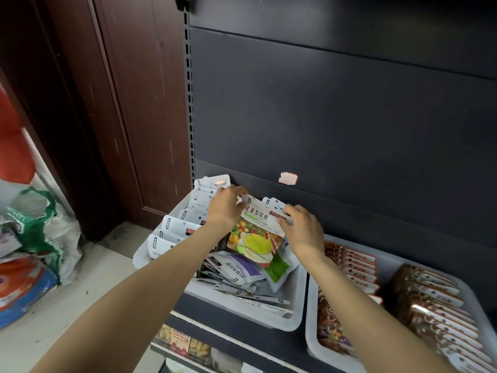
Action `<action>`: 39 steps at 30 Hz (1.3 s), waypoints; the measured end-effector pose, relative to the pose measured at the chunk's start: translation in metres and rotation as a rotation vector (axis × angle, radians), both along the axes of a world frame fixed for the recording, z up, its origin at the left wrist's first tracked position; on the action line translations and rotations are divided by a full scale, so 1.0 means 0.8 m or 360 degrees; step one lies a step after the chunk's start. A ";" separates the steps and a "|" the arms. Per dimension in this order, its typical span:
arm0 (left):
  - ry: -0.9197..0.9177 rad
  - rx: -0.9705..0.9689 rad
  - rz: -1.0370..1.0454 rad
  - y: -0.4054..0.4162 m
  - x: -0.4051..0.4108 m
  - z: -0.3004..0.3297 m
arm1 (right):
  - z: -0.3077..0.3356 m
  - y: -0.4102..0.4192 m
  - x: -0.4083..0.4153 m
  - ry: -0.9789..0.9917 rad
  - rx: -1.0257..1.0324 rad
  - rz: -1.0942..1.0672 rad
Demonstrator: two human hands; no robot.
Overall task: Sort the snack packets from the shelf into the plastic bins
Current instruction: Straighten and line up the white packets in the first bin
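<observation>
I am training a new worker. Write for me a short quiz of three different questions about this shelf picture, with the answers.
1. True or false: both hands hold one packet.
2. Which bin is under the hands: A left, B right?
3. Fill in: the right bin holds rows of ____ packets.

Key:
1. True: left hand and right hand pinch the fruit-print packet.
2. A, the left bin.
3. Brown; right bin, brown packets.

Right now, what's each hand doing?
Left hand: fingers pinch the fruit-print packet at its top left corner.
Right hand: grips the same packet's top right edge.
</observation>
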State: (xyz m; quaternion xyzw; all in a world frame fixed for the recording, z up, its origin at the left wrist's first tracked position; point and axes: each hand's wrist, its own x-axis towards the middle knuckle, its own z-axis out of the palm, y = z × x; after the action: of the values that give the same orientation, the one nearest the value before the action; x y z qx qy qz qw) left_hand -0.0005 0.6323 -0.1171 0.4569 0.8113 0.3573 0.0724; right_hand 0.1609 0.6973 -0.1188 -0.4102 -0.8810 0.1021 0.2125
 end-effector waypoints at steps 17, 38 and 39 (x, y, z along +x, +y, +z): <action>0.1070 -0.0773 -0.0672 -0.039 0.007 -0.019 | -0.021 0.019 0.032 -0.0319 -0.0328 -0.0096; 0.0244 -0.0523 -0.0254 -0.044 0.027 -0.008 | 0.018 -0.012 -0.043 0.0750 -0.1396 -0.0043; 0.0196 -0.0525 -0.0211 -0.041 0.026 -0.009 | 0.016 -0.008 -0.043 0.0800 -0.1536 0.0036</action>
State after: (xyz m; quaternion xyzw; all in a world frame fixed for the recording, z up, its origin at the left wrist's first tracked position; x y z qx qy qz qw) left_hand 0.0203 0.5992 -0.1241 0.5122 0.8300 0.1854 0.1199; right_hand 0.1269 0.6906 -0.1064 -0.4146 -0.6605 0.5921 0.2030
